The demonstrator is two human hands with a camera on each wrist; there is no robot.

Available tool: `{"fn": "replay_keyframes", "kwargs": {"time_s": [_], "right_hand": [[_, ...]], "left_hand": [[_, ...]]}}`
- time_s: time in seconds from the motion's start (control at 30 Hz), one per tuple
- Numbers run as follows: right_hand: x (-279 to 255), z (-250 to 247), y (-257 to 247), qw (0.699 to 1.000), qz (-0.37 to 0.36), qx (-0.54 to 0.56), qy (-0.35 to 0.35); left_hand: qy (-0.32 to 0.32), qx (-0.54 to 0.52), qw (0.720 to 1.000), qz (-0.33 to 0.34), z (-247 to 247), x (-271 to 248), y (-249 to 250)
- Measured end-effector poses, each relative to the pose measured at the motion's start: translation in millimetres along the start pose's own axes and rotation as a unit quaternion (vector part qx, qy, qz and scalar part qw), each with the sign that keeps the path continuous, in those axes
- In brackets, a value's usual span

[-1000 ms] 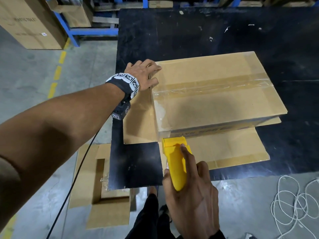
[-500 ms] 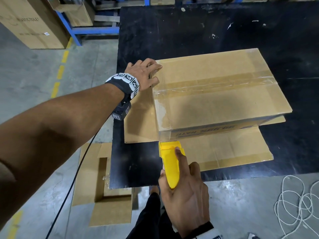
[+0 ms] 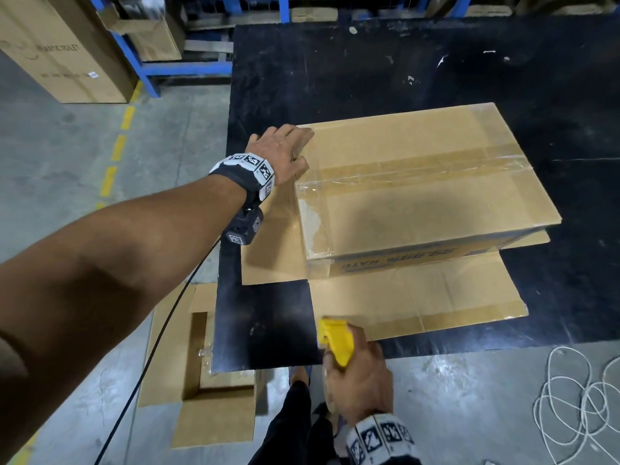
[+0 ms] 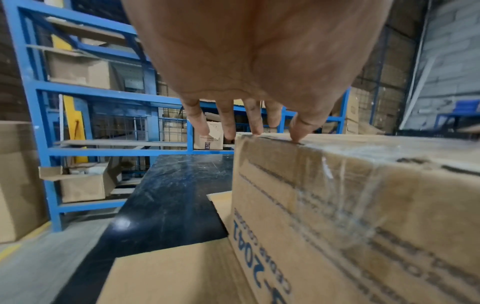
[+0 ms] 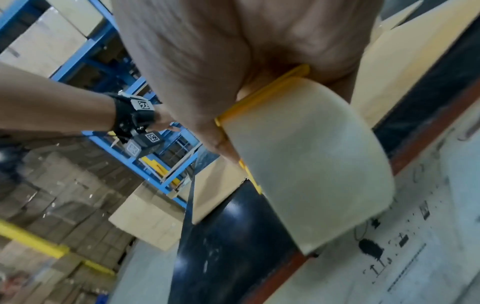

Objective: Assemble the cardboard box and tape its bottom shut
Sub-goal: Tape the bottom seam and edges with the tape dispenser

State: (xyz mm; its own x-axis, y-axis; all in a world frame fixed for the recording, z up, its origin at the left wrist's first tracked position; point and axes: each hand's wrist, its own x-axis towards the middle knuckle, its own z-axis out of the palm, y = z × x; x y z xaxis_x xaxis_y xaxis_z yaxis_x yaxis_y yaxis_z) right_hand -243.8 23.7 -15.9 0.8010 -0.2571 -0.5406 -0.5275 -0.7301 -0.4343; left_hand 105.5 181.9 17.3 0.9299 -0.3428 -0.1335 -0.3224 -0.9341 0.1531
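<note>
A brown cardboard box stands upside down on the black table, its open top flaps splayed flat around it. Clear tape runs along the middle seam and down the left side, and another strip covers the near left corner. My left hand rests with straight fingers on the box's far left top edge. My right hand grips a yellow tape dispenser at the table's near edge, clear of the box; its tape roll fills the right wrist view.
Another open cardboard box sits on the concrete floor under the table's near left corner. A white cord lies coiled on the floor at the right. Blue shelving with cartons stands beyond the table.
My right hand has drawn the tape dispenser back from the box's near left corner toward the table's near edge. The left hand has stayed on the box's edge.
</note>
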Motion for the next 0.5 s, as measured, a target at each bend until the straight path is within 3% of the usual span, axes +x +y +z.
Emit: {"fn": "replay_keyframes", "kwargs": {"time_s": [0.07,0.17,0.33,0.5], "right_hand": [[1,-6,3,0.998,-0.007,0.043,0.036],[13,-30,-2,0.987,-0.056,0.115,0.102],[22,-70,-4,0.952,-0.149,0.156,0.219],[26,-105,-11,0.931,-0.217,0.154,0.251]], "left_hand": [[0.054,-0.051,0.997,0.010,2,-17,10],[0.123,-0.126,0.981,0.085,6,-51,33],[0.055,-0.097,0.975,0.192,29,-124,64],[0.046,-0.056,0.984,0.165,48,-144,68]]}}
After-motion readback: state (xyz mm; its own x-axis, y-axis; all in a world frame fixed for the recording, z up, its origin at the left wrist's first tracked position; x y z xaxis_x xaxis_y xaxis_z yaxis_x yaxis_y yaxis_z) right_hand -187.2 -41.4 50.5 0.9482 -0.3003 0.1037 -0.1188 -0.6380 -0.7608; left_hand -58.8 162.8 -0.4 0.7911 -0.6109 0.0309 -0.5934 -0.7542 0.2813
